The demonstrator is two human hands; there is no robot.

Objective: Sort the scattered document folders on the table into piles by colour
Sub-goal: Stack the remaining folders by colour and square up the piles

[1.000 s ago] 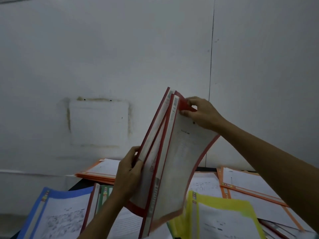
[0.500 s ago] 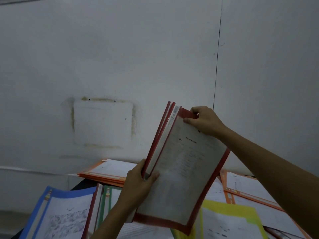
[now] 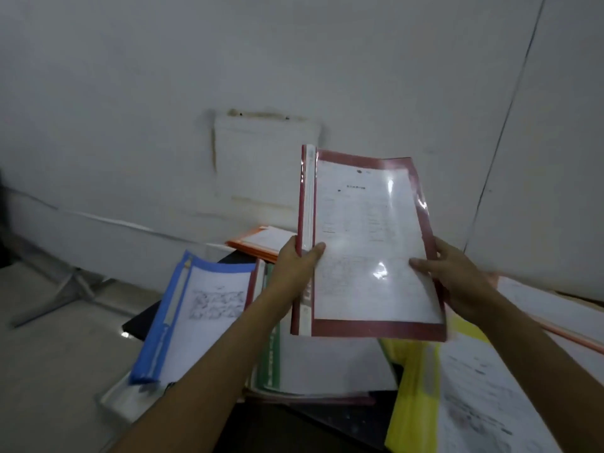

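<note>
While the dark surface [image 3: 327,423] lies mostly buried, I see the yellow folder [image 3: 411,403] cut off at lower right and the blue folder [image 3: 163,322] at left, each holding a printed sheet. Above them the red folders [image 3: 369,243] are held up, left grip [image 3: 295,266] clamped on the spine, right grip [image 3: 457,282] curled round the opposite edge; the page's text is unreadable.
</note>
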